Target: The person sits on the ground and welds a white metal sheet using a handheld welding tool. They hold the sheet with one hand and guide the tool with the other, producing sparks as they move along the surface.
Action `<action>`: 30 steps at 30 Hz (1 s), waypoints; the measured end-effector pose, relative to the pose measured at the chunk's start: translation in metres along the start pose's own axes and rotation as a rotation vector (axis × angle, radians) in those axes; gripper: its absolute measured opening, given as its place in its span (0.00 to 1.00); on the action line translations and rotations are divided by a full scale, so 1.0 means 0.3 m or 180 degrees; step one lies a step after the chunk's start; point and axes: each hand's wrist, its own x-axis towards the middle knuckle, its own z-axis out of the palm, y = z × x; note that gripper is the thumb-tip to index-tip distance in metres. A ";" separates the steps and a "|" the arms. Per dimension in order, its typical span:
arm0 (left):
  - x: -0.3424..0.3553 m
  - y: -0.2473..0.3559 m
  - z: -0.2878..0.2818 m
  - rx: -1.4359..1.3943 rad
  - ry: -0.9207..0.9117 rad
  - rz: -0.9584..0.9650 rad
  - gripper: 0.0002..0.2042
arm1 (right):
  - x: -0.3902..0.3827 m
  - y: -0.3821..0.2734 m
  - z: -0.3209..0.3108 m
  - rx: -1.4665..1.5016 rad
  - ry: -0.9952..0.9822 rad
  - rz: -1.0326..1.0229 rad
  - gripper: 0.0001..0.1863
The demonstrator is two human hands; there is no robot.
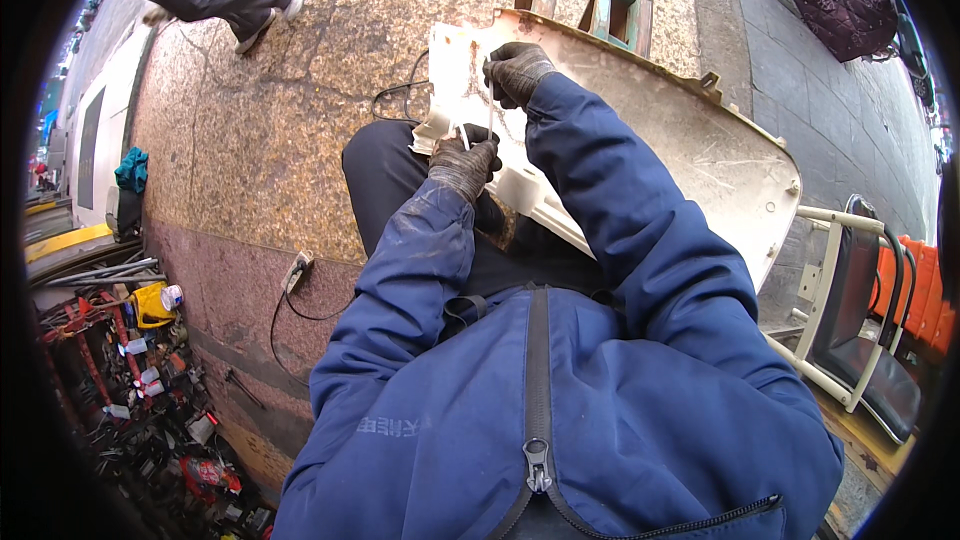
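Observation:
My right hand point(515, 73), in a dark worn glove, is closed on the upper end of a thin white rod point(491, 112) held over a large off-white plastic panel point(700, 160). Below it my left hand point(463, 165), also gloved, grips the lower part of the white pieces, with fingers wrapped round; their exact shape is partly hidden. The panel rests across my legs, with rusty marks and a jagged dark line on its inner face near my hands. A black cable point(392, 98) loops beside the panel.
A passer-by's legs point(225, 10) are at upper left. A wooden stool point(630, 25) stands behind the panel. A power socket point(296, 270) lies at my left, near piled tools point(150, 380). A metal-framed chair point(850, 320) is at right, a quilted vehicle cover point(840, 5) at upper right.

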 end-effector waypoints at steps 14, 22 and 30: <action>-0.015 -0.013 -0.001 -0.0022 0.0053 0.0051 0.06 | -0.010 0.010 0.013 -0.0076 -0.0023 0.0133 0.06; -0.032 -0.008 -0.001 0.0061 0.0092 0.0011 0.06 | -0.011 0.021 0.018 -0.0089 -0.0027 0.0147 0.06; -0.039 0.000 0.001 0.0177 0.0118 -0.0007 0.06 | 0.015 0.049 0.015 -0.0010 -0.0063 0.0063 0.08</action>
